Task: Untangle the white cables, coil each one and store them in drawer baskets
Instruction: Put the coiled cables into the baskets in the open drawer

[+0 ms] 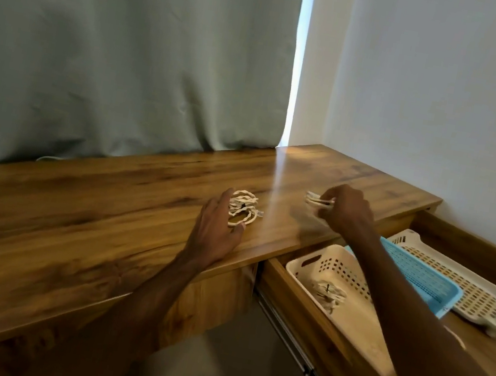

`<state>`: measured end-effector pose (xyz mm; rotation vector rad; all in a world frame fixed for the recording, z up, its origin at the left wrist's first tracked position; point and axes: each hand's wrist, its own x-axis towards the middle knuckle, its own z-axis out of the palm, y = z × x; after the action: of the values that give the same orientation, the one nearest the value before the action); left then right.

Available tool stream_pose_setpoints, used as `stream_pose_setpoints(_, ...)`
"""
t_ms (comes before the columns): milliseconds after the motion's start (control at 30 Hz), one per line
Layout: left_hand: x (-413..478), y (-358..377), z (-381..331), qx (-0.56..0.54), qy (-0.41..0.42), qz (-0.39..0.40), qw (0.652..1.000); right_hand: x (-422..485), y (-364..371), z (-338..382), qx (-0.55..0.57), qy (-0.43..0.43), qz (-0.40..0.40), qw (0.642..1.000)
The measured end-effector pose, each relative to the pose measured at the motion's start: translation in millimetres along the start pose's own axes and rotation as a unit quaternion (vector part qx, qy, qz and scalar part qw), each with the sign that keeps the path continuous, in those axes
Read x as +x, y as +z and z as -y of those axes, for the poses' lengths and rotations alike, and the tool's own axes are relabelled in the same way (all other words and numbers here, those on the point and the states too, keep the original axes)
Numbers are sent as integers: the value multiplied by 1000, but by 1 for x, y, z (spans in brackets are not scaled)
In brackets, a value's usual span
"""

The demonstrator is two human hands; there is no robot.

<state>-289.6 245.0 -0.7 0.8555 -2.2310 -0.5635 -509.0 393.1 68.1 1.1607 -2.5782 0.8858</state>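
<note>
A coiled white cable [244,208] lies on the wooden desk top [106,196]. My left hand [217,225] rests on the desk with straight fingers touching the coil's left side. Above the desk, my right hand [347,210] grips a second coiled white cable [317,199], which sticks out to the left of my fingers. To the right, the open drawer [303,300] holds a cream basket [326,264] with another coiled cable [329,295] inside it. My right forearm crosses over that basket.
A blue basket [423,278] and a white basket [466,292] lie further back in the drawer. A grey curtain [126,40] hangs behind the desk, touching its rear edge. A white wall closes the right side.
</note>
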Motion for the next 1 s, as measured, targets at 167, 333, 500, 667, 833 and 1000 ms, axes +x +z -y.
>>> stream_pose_setpoints(167,11,16,-12,-18,-16,15,1000,-5,-33,-65,-105,137,51,984)
stream_pose_setpoints(333,13,23,-15,-16,-33,23,999,-16,-8,-125,-112,227,71,965)
stream_pose_setpoints(500,12,21,-10,-35,-45,-6,998,-21,23,-152,-49,242,104,964)
stream_pose_setpoints(667,12,21,-9,-39,-48,-13,998,-5,14,-134,-82,206,126,967)
stream_pose_setpoints(833,8,17,-16,-49,-43,-26,998,5,1,-50,43,30,53,997)
stream_pose_setpoints(1000,5,10,-19,-52,-47,-35,997,8,31,50,93,-146,158,972)
